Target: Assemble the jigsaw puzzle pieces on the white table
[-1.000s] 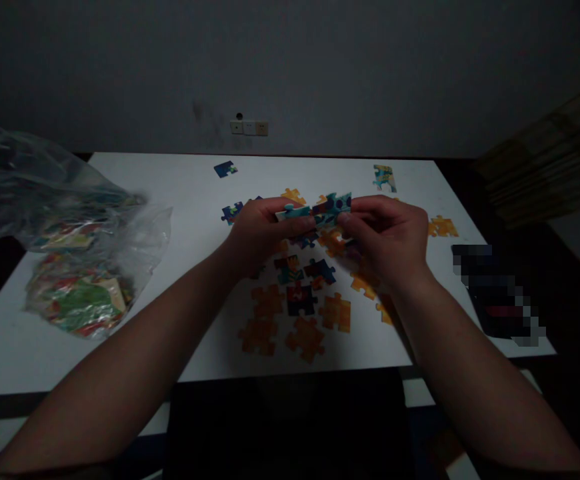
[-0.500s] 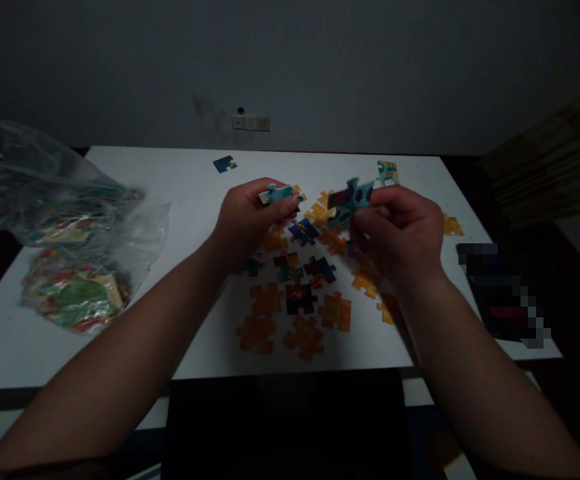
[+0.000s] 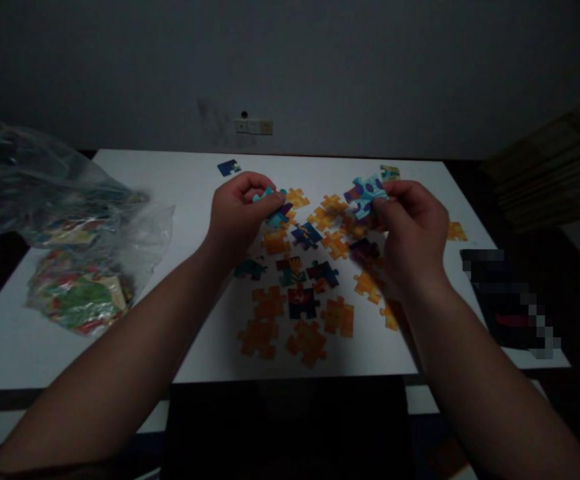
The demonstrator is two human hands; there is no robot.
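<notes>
Between the thumb and fingers of my left hand [image 3: 240, 210] is a teal and purple puzzle piece [image 3: 279, 212], partly covered by the thumb. My right hand [image 3: 413, 223] pinches a light-blue puzzle piece with purple spots [image 3: 367, 195], its printed face turned towards me. Both hands are raised over loose pieces on the white table. Below and between them lie a dark blue piece [image 3: 306, 235], a dark piece with a red figure [image 3: 303, 302] and several orange pieces [image 3: 257, 337].
Clear plastic bags [image 3: 77, 293] with colourful contents cover the left side of the white table [image 3: 190, 360]. A dark, pixelated flat object [image 3: 500, 300] lies at the right edge. Single pieces lie farther back, one dark blue [image 3: 229, 167]. Wall sockets [image 3: 253, 127] sit behind.
The piece in my right hand has turned, so its spotted face shows more fully. In my left hand the piece has tilted, showing purple. The view has shifted slightly.
</notes>
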